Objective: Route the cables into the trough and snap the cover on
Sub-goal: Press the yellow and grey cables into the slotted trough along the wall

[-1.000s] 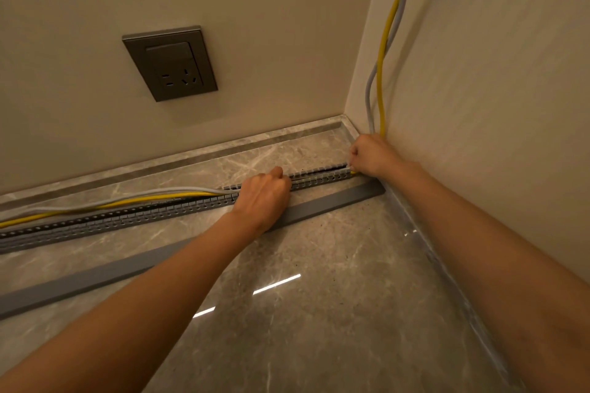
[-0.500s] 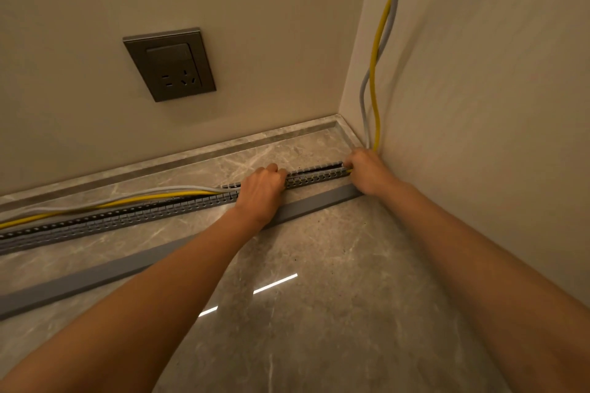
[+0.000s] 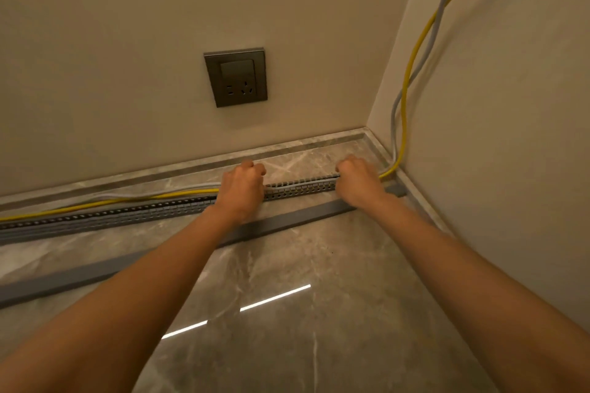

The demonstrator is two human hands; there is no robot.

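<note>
1. Nearest me, low in the frame, I see the grey marble floor (image 3: pixel 335 344) and both forearms reaching up toward centre.
2. Next, the flat grey cover (image 3: pixel 281 223) lies loose on the floor, running from lower left toward the right.
3. Just beyond it, the slotted trough (image 3: pixel 300 188) holds both fists: left hand (image 3: pixel 241 190) and right hand (image 3: pixel 359 180) are clenched on it; what they grip I cannot tell.
4. The yellow cable (image 3: pixel 143 199) and grey cable (image 3: pixel 153 193) lie behind the trough at left, outside it, then climb the right corner.
5. Farthest, a wall socket (image 3: pixel 235 76) sits at upper centre.

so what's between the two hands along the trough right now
In the head view, a bare stretch of slotted trough runs between the left hand and right hand; cables there are hidden inside or unclear.
</note>
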